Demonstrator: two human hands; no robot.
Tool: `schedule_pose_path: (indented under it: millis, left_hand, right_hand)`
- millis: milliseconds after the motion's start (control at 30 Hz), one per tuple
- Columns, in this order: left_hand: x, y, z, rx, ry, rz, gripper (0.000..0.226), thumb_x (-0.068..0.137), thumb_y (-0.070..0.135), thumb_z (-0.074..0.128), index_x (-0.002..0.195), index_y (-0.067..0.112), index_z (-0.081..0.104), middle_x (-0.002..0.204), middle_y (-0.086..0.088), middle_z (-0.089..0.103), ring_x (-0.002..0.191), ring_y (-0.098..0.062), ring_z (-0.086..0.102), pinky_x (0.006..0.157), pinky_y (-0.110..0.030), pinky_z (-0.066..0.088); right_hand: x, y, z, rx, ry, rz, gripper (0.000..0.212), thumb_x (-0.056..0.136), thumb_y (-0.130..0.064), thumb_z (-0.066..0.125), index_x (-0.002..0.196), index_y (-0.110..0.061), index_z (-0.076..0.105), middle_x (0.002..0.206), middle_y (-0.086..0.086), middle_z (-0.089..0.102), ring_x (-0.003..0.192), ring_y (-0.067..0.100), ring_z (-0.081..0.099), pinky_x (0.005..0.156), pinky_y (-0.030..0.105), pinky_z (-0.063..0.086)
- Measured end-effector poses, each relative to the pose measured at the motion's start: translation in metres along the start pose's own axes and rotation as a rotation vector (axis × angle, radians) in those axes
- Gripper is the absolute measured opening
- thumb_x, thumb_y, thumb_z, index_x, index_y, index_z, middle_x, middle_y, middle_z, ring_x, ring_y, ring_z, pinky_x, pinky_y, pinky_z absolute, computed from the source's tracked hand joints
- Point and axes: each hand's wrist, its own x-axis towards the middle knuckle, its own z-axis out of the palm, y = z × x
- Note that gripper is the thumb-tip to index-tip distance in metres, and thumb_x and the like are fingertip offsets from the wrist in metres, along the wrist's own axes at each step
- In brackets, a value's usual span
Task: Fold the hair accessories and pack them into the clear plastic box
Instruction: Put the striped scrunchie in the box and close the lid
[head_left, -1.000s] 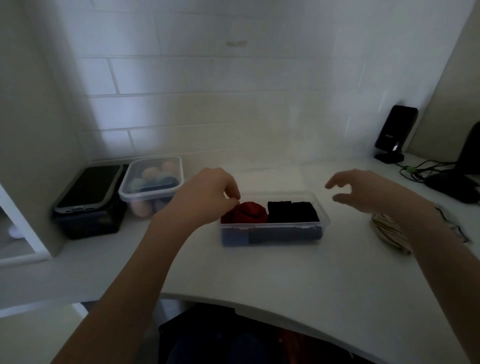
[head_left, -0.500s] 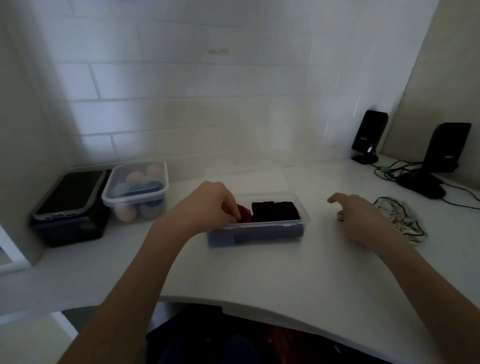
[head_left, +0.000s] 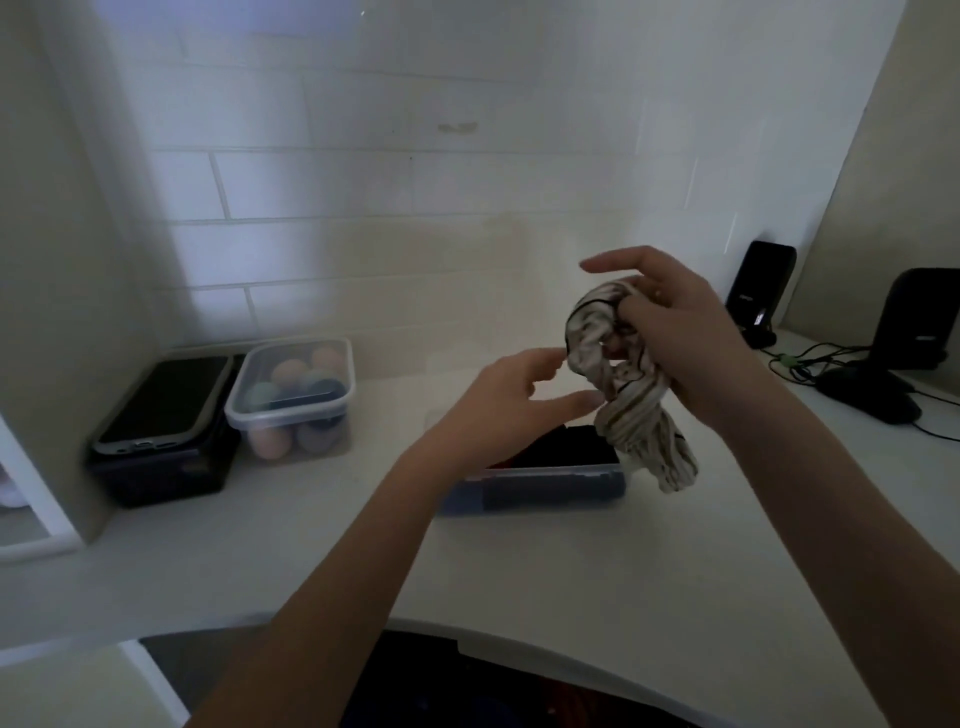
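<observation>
My right hand (head_left: 680, 338) holds a cream, dark-striped fabric hair accessory (head_left: 628, 400) in the air, above the right end of the clear plastic box (head_left: 550, 486). The fabric hangs down in a bunched loop. My left hand (head_left: 511, 400) is open, its fingers spread just left of the fabric, with the thumb tip close to it. The box sits on the white desk behind my left wrist. Folded black pieces (head_left: 566, 447) lie inside it, and a sliver of red shows beside my left forearm.
A lidded clear tub with coloured round items (head_left: 293, 395) and a black lidded container (head_left: 166, 431) stand at the back left by a wall panel. Two black speakers (head_left: 761, 296) and cables (head_left: 810, 364) are at the back right. The desk's curved front edge (head_left: 519, 631) is near me.
My right hand has picked the striped accessory up off the desk at the right and raised it over the box. My left hand has left the red piece in the box and opened.
</observation>
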Motion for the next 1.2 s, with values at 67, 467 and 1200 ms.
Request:
schedule_pose_path:
  millis: [67,467,1200]
  left_hand:
    - [0.009,0.004,0.002,-0.174,-0.038,-0.025,0.037,0.086,0.035,0.062,0.121,0.023,0.059,0.12,0.009,0.064,0.111,-0.004,0.057,0.092,-0.02,0.045]
    - [0.029,-0.001,-0.012,-0.856,0.174,-0.263,0.018,0.09,0.027,0.049,0.081,0.016,0.06,0.081,-0.004,0.063,0.081,-0.022,0.06,0.093,-0.047,0.048]
    - [0.01,-0.032,-0.061,-0.653,-0.282,-0.277,0.053,0.083,0.052,0.051,0.049,0.012,0.058,0.035,-0.001,0.052,0.023,-0.006,0.038,0.028,-0.014,0.027]
  right_hand:
    - [0.006,-0.002,0.006,0.17,-0.025,0.015,0.042,0.086,0.007,0.038,0.104,-0.02,0.065,0.073,0.001,0.062,0.057,0.011,0.059,0.055,0.021,0.053]
    - [0.044,0.034,0.004,0.243,0.065,-0.076,0.015,0.092,-0.009,0.052,0.096,-0.021,0.06,0.07,0.003,0.055,0.041,0.006,0.041,0.043,0.022,0.032]
    - [0.059,0.041,-0.003,0.146,0.039,0.174,0.032,0.09,-0.031,0.058,0.076,-0.003,0.063,0.046,-0.002,0.056,0.033,0.01,0.051,0.038,0.02,0.043]
